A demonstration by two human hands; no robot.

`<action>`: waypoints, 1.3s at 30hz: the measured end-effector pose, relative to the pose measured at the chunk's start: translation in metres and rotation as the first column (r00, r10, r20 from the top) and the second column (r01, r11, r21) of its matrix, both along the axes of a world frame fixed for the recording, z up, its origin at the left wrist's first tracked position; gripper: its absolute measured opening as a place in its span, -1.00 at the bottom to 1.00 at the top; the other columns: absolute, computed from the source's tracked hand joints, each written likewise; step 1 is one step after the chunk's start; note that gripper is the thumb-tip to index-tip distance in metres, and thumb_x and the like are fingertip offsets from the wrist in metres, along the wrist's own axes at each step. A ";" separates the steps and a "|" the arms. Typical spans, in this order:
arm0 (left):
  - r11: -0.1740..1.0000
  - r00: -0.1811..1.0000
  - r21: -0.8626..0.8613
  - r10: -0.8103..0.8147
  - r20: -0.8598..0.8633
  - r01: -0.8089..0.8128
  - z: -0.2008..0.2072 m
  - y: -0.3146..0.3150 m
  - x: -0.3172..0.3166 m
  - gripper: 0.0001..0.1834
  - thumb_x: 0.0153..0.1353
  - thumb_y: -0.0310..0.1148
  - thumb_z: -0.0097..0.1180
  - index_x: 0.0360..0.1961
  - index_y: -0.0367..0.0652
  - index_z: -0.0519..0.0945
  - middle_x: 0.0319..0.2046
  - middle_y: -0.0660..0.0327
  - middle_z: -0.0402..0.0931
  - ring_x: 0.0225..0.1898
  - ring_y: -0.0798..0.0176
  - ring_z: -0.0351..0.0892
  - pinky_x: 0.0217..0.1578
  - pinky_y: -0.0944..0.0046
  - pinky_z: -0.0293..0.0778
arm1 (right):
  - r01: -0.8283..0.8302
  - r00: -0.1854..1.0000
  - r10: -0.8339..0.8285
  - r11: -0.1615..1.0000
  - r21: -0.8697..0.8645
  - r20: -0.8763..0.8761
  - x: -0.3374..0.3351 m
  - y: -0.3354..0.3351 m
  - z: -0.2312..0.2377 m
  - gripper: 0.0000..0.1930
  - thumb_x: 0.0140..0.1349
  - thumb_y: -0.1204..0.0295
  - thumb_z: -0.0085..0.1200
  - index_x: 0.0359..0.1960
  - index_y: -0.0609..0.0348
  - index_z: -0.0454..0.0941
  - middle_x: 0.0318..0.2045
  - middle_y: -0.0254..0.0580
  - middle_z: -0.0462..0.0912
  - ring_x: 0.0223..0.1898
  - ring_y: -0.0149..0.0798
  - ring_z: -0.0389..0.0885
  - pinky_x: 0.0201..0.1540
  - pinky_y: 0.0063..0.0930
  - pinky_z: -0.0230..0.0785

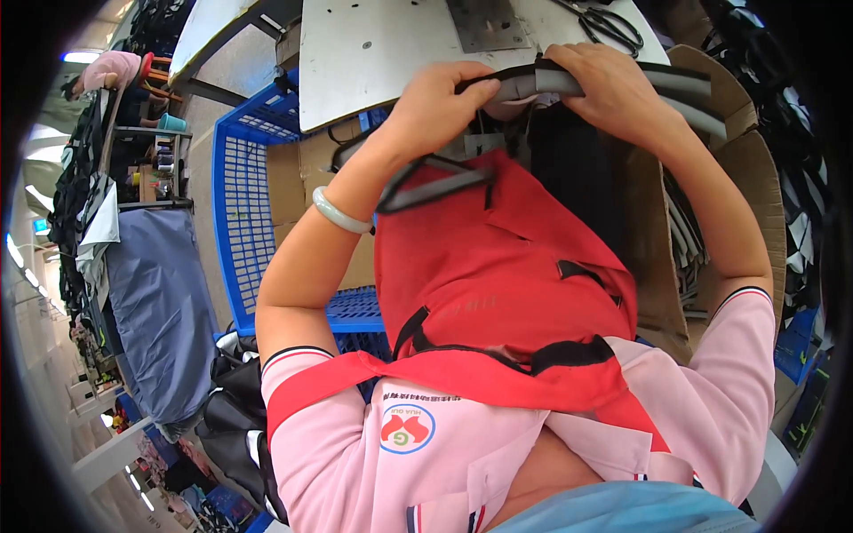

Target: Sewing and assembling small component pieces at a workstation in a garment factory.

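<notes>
A long grey strip with a black edge (555, 82) is stretched between my hands at the near edge of the white table. My left hand (444, 99) is closed on its left end, thumb and fingers pinching it. Farther right, my right hand (611, 89) is closed over the same strip, whose free end runs on past it to the right. Below my hands, a red apron (498, 249) with black trim lies over my lap. A blurred grey-and-black band loop (435, 186) hangs under my left wrist.
Scissors (613, 28) lie on the white table (391, 62) near a metal plate (487, 25). A blue plastic crate (244, 213) stands at left, and an open cardboard box (746, 178) holding grey strips at right. Another person (107, 71) is at the far left.
</notes>
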State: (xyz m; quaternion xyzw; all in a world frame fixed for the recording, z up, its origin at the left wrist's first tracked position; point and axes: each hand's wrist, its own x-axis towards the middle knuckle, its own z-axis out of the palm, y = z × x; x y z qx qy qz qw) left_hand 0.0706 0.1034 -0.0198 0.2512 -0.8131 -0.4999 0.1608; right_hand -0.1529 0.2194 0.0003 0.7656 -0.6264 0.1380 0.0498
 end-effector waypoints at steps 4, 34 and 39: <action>0.996 0.996 0.089 0.001 -0.086 0.007 0.024 -0.016 -0.006 -0.66 0.21 -0.20 0.22 -0.13 -0.25 0.68 -0.55 0.34 0.55 -0.57 0.55 0.35 -0.55 0.50 0.30 | 0.040 0.999 -0.040 0.999 -0.018 0.021 0.002 -0.011 0.016 -0.64 0.02 0.41 0.19 -0.11 0.21 0.48 -0.29 -0.02 0.63 -0.15 0.07 0.58 -0.10 -0.14 0.40; 0.987 0.984 0.151 0.076 -0.160 -0.051 0.022 -0.113 -0.069 -0.73 0.23 -0.33 0.21 -0.13 -0.29 0.69 -0.49 0.19 0.61 -0.56 0.47 0.41 -0.52 0.46 0.32 | 0.194 0.981 -0.194 0.980 0.033 -0.016 -0.043 -0.099 0.044 -0.60 0.03 0.19 0.16 -0.13 0.16 0.61 -0.33 0.12 0.66 -0.22 0.13 0.64 -0.19 -0.07 0.46; 0.982 0.972 0.165 0.128 -0.195 -0.096 0.022 -0.095 -0.071 -0.76 0.28 -0.31 0.16 -0.23 -0.28 0.70 -0.58 0.31 0.55 -0.61 0.48 0.39 -0.57 0.43 0.30 | 0.194 0.981 -0.188 0.970 -0.149 0.050 -0.043 -0.079 0.031 -0.56 0.02 0.20 0.19 -0.09 0.21 0.58 -0.24 0.15 0.65 -0.14 0.14 0.61 -0.13 -0.09 0.44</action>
